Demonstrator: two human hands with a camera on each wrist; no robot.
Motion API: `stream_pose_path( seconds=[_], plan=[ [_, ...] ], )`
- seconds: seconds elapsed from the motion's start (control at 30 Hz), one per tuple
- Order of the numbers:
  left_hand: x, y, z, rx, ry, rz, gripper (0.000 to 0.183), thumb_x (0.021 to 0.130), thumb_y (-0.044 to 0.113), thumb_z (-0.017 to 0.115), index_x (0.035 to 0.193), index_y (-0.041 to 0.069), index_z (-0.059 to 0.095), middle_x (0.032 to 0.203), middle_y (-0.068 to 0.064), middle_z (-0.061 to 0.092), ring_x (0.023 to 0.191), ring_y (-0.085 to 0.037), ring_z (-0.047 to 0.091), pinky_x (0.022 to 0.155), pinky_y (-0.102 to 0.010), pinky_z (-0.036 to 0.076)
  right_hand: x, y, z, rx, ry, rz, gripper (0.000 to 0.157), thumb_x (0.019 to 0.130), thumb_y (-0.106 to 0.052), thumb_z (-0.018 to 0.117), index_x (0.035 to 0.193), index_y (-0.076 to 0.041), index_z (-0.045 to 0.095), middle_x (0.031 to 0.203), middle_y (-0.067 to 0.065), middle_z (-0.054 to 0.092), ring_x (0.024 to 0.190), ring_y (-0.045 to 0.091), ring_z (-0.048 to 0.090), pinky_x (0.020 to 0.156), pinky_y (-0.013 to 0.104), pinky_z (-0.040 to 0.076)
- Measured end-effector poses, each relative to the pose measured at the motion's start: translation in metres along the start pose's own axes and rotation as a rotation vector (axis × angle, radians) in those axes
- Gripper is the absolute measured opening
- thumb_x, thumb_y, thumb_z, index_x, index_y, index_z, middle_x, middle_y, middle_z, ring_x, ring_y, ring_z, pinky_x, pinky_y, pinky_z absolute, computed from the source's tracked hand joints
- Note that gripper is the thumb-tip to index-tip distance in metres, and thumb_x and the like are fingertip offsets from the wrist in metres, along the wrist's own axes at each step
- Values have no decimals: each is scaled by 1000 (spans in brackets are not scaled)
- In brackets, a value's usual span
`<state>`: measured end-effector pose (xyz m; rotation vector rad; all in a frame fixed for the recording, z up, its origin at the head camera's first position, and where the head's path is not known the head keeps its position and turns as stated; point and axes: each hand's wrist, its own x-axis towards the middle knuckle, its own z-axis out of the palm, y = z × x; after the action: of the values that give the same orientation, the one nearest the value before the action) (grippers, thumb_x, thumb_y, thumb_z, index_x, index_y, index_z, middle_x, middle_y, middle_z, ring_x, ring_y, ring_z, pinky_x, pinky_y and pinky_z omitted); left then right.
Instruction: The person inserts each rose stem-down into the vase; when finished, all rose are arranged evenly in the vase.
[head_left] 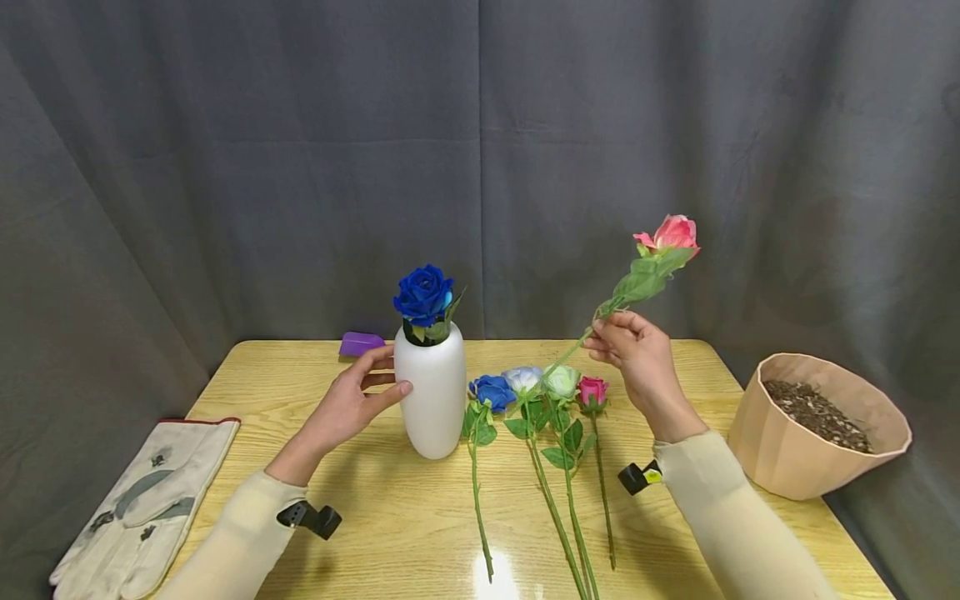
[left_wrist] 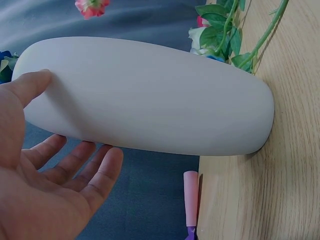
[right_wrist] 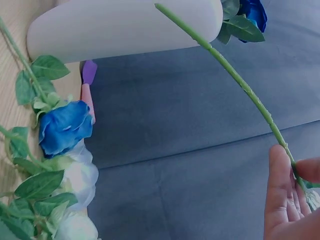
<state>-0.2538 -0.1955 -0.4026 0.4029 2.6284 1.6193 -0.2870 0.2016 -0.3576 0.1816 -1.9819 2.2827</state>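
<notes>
A white vase stands upright on the table with a dark blue rose in its mouth. My left hand holds its left side, thumb on the front and fingers on the far side. Up to the right, my right hand pinches the green stem of a pink rose. Its bloom points up and right, and the bare stem end slants down toward the vase, overlapping it in the right wrist view. Between the hands lie a blue rose, pale white and greenish roses and a small deep-pink rose.
A peach pot of dark soil stands at the table's right edge. Pale work gloves lie at the left edge. Behind the vase is a purple trowel with a pink handle. A grey curtain hangs behind the table.
</notes>
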Motion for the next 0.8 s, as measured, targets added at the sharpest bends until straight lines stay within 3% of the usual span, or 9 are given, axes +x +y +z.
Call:
stream_pose_path(
  seconds=[0.27,0.53,0.8],
  plan=[
    [-1,1,0,-2,-4,-2,71,93,44,69,152,20,36,148,-13,49,135,-39,51,104,-55,50,0,-9,9,46,6,-29,11,98,-14,63,104,-7,56,88,-4,72,75,7,73,71,22,61],
    [0,0,0,-4,-5,-6,72,93,44,69,152,20,36,148,-13,49,135,-39,51,105,-55,49,2,-16,20,162,-6,-101,12,96,-11,66,102,-5,57,88,1,73,74,9,74,70,23,61],
    [3,-3,-1,-3,-14,1,71,94,43,68,152,19,36,148,-14,49,135,-39,51,105,-55,50,4,-19,29,185,33,-115,12,97,-11,65,104,-6,56,90,1,71,75,10,73,71,21,61]
  ],
)
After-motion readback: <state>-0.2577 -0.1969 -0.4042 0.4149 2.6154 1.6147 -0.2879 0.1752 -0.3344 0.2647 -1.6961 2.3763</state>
